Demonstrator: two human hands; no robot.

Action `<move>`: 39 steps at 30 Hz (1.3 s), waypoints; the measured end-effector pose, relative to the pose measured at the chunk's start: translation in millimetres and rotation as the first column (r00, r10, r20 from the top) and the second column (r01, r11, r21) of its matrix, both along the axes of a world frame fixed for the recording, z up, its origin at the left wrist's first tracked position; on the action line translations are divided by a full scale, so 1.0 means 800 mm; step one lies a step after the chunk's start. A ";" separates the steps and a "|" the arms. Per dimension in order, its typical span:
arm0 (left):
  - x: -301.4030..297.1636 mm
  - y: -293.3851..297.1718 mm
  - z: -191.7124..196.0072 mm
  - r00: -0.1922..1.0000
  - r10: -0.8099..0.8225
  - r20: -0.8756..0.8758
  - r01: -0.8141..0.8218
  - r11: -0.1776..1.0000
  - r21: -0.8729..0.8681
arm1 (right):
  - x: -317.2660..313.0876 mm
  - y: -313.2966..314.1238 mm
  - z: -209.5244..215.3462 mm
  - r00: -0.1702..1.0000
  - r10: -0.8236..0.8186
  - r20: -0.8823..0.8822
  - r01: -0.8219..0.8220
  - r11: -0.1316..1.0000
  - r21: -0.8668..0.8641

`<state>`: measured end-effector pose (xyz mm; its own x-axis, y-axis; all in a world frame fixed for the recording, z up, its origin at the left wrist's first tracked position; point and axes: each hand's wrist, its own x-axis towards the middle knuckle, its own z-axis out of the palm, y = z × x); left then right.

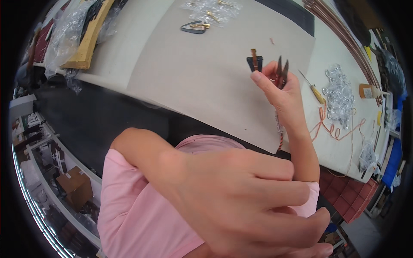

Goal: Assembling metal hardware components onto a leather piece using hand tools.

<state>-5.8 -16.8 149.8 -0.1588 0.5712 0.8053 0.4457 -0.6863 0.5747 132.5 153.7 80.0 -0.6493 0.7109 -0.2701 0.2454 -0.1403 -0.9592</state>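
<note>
My left hand (pixel 241 193) is raised close in front of the view, its back showing and its fingers curled. Whatever it may hold is hidden beneath the fingers. Over the grey mat (pixel 193 73), my right hand (pixel 286 96) is closed. Its thumb and forefinger pinch a small dark piece with a gold metal clasp (pixel 254 62), while thread snips (pixel 282 74) are tucked in the same hand, blades pointing away. Another dark loop with a gold clasp (pixel 195 27) lies at the mat's far side, beside clear bags with gold clasps (pixel 211 13).
Right of the mat lie a yellow-handled awl (pixel 317 93), a heap of clear plastic rings (pixel 339 92), orange cord (pixel 333 129) and a glue bottle (pixel 371 91). Brown strips (pixel 344 36) run along the far right. Plastic-wrapped goods (pixel 71 41) sit at the left edge.
</note>
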 end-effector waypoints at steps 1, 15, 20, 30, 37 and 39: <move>-0.007 -0.002 -0.004 0.999 0.004 0.045 -0.002 0.999 -0.046 | 0.003 0.002 0.000 1.000 -0.007 0.026 0.007 1.000 0.000; -0.030 0.052 -0.133 0.772 0.063 0.632 0.410 0.710 -0.573 | 0.010 -0.036 -0.005 0.996 0.072 -0.053 -0.073 0.997 -0.015; -0.045 0.051 -0.121 0.664 0.126 0.737 0.548 0.588 -0.595 | 0.001 -0.039 -0.012 0.985 -0.131 -0.116 0.140 0.987 0.074; -0.046 0.039 -0.132 0.809 0.103 0.578 0.439 0.547 -0.713 | 0.003 -0.041 -0.019 0.999 -0.033 -0.037 0.039 0.987 0.158; -0.069 0.047 -0.134 0.593 0.063 0.803 0.697 0.458 -0.551 | 0.018 -0.061 0.009 0.952 0.261 0.160 -0.306 0.814 0.494; -0.072 0.047 -0.129 0.628 0.088 0.773 0.680 0.420 -0.600 | 0.024 -0.050 0.007 0.955 0.208 0.211 -0.294 0.762 0.577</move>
